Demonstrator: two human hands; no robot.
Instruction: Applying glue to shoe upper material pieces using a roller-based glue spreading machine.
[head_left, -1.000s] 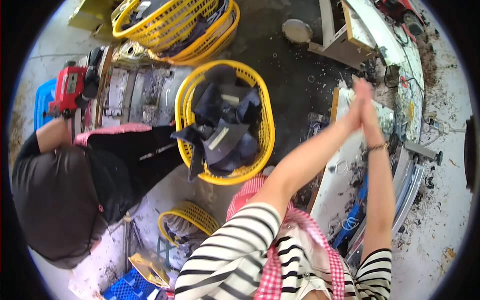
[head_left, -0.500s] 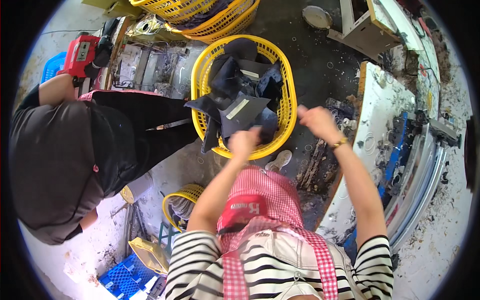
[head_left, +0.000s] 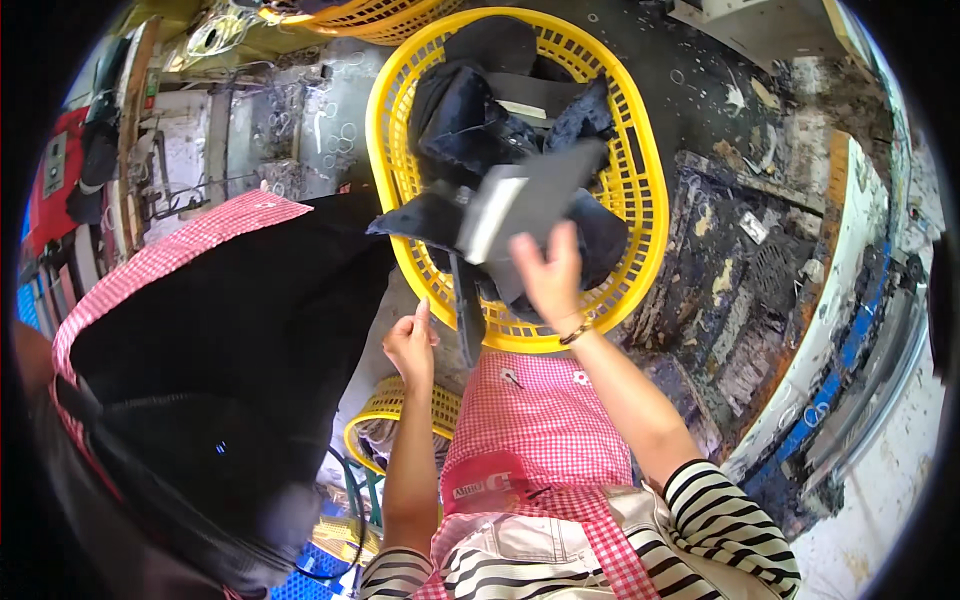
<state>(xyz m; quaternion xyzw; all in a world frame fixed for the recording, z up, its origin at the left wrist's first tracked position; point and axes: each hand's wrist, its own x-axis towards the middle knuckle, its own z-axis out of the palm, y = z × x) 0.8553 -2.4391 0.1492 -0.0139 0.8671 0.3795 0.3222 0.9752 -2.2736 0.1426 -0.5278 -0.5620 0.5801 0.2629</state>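
Observation:
A yellow plastic basket (head_left: 652,215) in front of me holds several dark blue-black flat pieces (head_left: 465,120), limp and folded over one another. Above the heap a dark flat piece with a white strip (head_left: 545,195) is tilted and smeared by motion. Against its lower edge is my right hand (head_left: 550,275), thumb and fingers spread; no grip on the piece shows. My left hand (head_left: 410,345) is just outside the basket's near left rim, fingers curled and thumb up, with nothing visible in it. One dark strip-like piece hangs over the near rim beside it.
Close on my left stands another person in black clothes (head_left: 230,350) with a red checked apron edge. A smaller yellow basket (head_left: 375,410) is low beside my apron. More yellow baskets (head_left: 400,25) stand at the back. A white-topped, dirt-stained bench edge (head_left: 830,290) runs along my right.
The view has shifted closer to the basket. My right hand has come from outside the right rim over the heap; my left has left the heap for outside the near rim. The strip-marked piece has turned.

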